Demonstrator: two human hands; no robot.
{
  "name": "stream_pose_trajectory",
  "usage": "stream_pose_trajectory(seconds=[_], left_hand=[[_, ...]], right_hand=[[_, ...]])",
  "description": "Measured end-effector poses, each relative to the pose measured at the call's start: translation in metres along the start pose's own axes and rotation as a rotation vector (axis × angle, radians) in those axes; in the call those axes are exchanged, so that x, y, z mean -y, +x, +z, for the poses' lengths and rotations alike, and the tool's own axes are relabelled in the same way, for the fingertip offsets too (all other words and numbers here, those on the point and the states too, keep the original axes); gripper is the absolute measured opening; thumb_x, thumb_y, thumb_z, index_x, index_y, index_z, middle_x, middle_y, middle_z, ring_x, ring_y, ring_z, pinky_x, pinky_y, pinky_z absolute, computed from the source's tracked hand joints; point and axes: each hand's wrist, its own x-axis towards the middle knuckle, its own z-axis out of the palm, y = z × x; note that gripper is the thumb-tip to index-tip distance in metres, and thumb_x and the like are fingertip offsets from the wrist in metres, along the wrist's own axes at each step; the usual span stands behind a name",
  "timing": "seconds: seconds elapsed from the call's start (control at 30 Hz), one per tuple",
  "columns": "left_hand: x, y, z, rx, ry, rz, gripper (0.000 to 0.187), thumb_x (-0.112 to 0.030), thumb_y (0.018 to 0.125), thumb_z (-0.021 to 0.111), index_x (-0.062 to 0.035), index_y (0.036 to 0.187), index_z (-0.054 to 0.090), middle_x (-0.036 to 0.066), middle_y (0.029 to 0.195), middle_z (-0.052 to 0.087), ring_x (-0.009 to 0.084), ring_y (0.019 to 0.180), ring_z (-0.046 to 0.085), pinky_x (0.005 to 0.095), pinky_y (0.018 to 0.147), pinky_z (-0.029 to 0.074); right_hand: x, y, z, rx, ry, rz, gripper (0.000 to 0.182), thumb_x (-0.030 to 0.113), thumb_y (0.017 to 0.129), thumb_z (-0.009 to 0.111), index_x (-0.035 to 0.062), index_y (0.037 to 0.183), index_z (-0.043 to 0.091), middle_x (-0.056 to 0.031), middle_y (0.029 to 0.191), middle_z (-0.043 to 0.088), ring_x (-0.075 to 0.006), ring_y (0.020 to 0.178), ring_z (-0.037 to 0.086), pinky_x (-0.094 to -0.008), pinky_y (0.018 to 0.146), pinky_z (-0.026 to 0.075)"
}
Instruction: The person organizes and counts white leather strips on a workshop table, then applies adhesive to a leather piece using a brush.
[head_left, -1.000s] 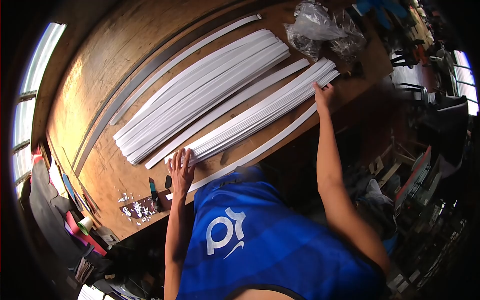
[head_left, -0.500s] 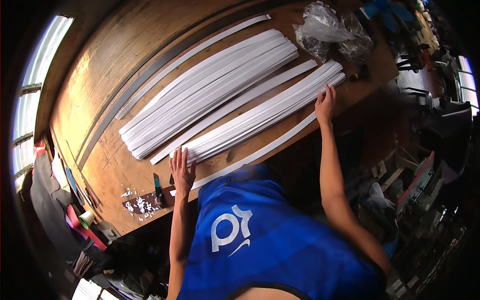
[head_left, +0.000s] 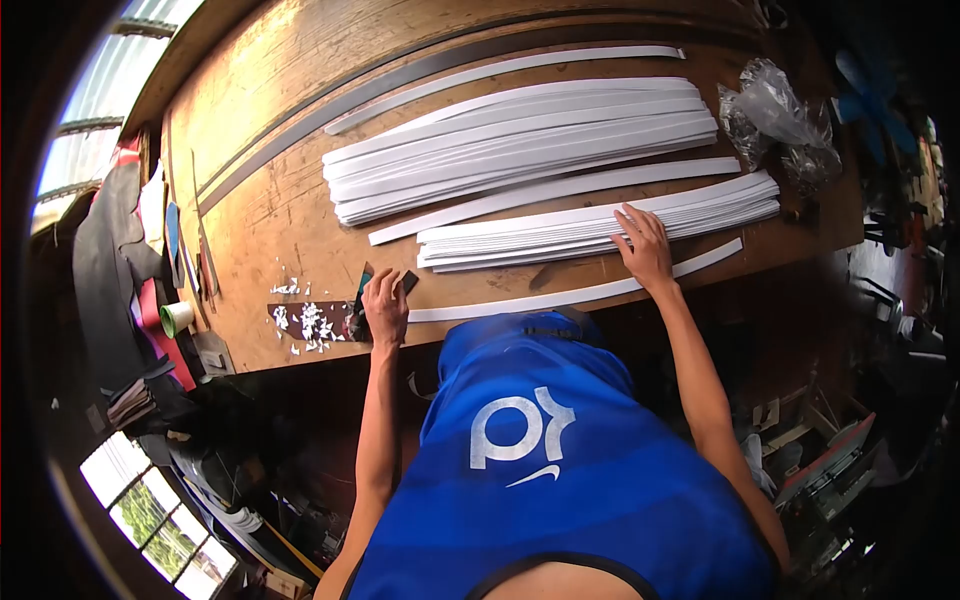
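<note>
My left hand (head_left: 385, 306) is at the near left of the table with its fingers curled down. Beside them show a teal-and-black tool (head_left: 364, 284) that looks like a utility knife, and a small black piece (head_left: 409, 281). The fingers hide what lies under them, so I cannot make out which one they grip. My right hand (head_left: 645, 245) has its fingers apart, the tips touching the near edge of a stack of white strips (head_left: 540, 235). A single white strip (head_left: 520, 302) lies along the table's front edge, passing under my right wrist.
Behind lie a loose white strip (head_left: 560, 200), a larger strip stack (head_left: 520, 145), another white strip (head_left: 500, 78) and a long grey strip (head_left: 300, 138). White scraps (head_left: 315, 325) cover a brown piece at left. Clear plastic bags (head_left: 775, 110) sit at back right. The wooden table (head_left: 240, 250) ends close to my body.
My left hand has left the stack's left end and moved to the tools. My right hand has shifted from the stack's right end toward its middle. The view has turned.
</note>
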Motion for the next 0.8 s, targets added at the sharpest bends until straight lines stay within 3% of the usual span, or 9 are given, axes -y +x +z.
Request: stream_pose_trajectory(seconds=[0.13,0.27,0.33,0.43,0.6,0.8], left_hand=[[0.014,-0.021,-0.003,0.004,-0.090,-0.021,0.022,-0.004,0.082,0.064,-0.0073,0.105,0.065,0.008,0.106,0.065,0.0281,0.098,0.060,0.0396,0.083,0.045],[0.022,-0.024,0.002,0.036,-0.140,-0.058,0.023,-0.003,0.081,0.064,-0.0082,0.103,0.064,0.007,0.104,0.065,0.0287,0.096,0.059,0.0402,0.081,0.045],[0.024,-0.018,0.004,0.030,-0.095,0.035,0.024,-0.006,0.081,0.065,-0.0095,0.105,0.064,0.007,0.103,0.064,0.0284,0.097,0.058,0.0400,0.080,0.045],[0.029,-0.009,0.009,0.053,-0.112,0.063,0.026,-0.011,0.081,0.068,-0.0106,0.107,0.063,0.007,0.103,0.064,0.0286,0.098,0.058,0.0401,0.080,0.045],[0.030,-0.004,0.011,0.174,-0.042,0.001,0.039,-0.023,0.078,0.073,-0.0106,0.113,0.060,0.011,0.104,0.059,0.0294,0.102,0.056,0.0421,0.081,0.045],[0.040,-0.008,0.014,0.207,0.012,0.070,0.041,-0.023,0.077,0.072,-0.0078,0.112,0.059,0.012,0.102,0.059,0.0295,0.101,0.057,0.0414,0.081,0.045]], right_hand=[[0.031,-0.003,0.016,0.022,0.022,-0.079,0.042,0.025,0.086,0.068,0.0078,0.124,0.062,-0.0122,0.131,0.055,-0.0316,0.121,0.050,-0.0457,0.108,0.035],[0.065,0.005,0.028,0.122,0.006,-0.152,0.054,0.031,0.084,0.070,0.0134,0.134,0.055,-0.0123,0.140,0.048,-0.0325,0.128,0.044,-0.0474,0.113,0.030],[0.078,0.010,0.033,0.193,-0.026,-0.159,0.067,0.040,0.083,0.069,0.0195,0.143,0.047,-0.0115,0.149,0.039,-0.0326,0.135,0.037,-0.0475,0.116,0.024],[0.093,0.018,0.041,0.229,-0.041,-0.176,0.070,0.041,0.083,0.070,0.0210,0.145,0.045,-0.0112,0.152,0.036,-0.0330,0.137,0.035,-0.0473,0.117,0.024],[0.112,0.026,0.050,0.256,-0.073,-0.160,0.071,0.039,0.082,0.071,0.0214,0.145,0.044,-0.0114,0.152,0.037,-0.0349,0.137,0.036,-0.0468,0.116,0.025],[0.120,0.026,0.064,0.269,-0.076,-0.139,0.063,0.030,0.083,0.072,0.0190,0.141,0.050,-0.0116,0.148,0.043,-0.0360,0.134,0.040,-0.0468,0.115,0.029]])
